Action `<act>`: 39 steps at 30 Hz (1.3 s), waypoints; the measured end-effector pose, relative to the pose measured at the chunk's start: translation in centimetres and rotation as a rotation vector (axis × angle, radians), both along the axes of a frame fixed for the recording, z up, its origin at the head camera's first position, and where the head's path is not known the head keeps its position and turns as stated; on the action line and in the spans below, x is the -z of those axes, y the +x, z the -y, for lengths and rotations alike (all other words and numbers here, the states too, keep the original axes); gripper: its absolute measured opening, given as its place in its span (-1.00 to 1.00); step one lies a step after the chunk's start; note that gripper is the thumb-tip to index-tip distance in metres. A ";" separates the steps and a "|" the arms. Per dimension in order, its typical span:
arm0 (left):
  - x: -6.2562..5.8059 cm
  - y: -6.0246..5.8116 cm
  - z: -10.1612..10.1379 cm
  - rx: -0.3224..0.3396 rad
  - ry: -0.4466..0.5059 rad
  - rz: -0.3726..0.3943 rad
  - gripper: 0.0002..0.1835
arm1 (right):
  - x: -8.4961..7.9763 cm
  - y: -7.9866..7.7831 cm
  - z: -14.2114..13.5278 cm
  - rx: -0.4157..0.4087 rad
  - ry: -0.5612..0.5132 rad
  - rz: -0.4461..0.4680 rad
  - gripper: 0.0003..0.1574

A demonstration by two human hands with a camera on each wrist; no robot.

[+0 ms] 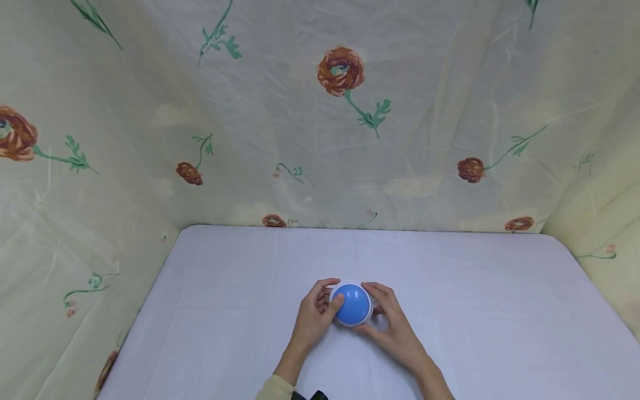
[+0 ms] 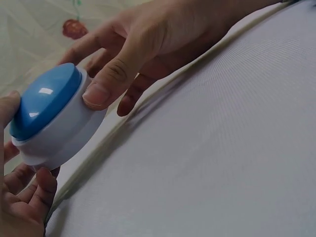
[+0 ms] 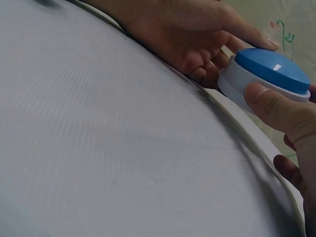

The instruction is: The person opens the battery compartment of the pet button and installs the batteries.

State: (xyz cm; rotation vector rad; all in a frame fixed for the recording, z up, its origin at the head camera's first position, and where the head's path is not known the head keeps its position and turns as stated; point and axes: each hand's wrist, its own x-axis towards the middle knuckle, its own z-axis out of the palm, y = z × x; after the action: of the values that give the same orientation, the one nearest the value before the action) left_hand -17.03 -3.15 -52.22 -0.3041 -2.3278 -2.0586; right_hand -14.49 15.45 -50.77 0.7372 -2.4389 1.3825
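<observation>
Both hands hold a round push button (image 1: 354, 306) with a blue domed top and a white base, lifted above the table. My left hand (image 1: 311, 319) grips its left side, the thumb lying on the blue dome and the fingers bent around and under the base. On the other side, my right hand (image 1: 395, 333) pinches the white rim between thumb and fingers. In the left wrist view the button (image 2: 47, 101) is tilted. The right wrist view shows the right thumb against the white side of the button (image 3: 271, 69). Its underside is hidden.
A white-covered table (image 1: 225, 289) with rounded far corners spreads around the hands. Behind it and at both sides hangs a pale curtain (image 1: 280, 111) printed with brown flowers and green stems. A small black object (image 1: 318, 395) shows at the bottom edge beside the left sleeve.
</observation>
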 end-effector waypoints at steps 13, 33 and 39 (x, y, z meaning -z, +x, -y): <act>3.0 -0.7 -0.1 0.119 -0.244 -0.177 -0.20 | 3.9 -1.4 -2.0 0.104 0.012 0.132 0.02; 3.5 -0.6 -0.7 -0.038 -0.674 -0.373 -0.13 | 3.9 -1.1 -1.7 0.176 0.123 0.167 -0.05; 3.5 -0.4 -0.8 -0.052 -0.791 -0.354 -0.12 | 3.7 -1.0 -1.6 0.194 0.170 0.173 -0.05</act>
State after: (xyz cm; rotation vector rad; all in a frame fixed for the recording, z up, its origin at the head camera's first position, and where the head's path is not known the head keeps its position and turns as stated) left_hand -17.45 -2.30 -55.68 -0.5463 -2.7234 -0.8663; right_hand -15.54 17.02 -54.50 0.4150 -2.7041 1.2235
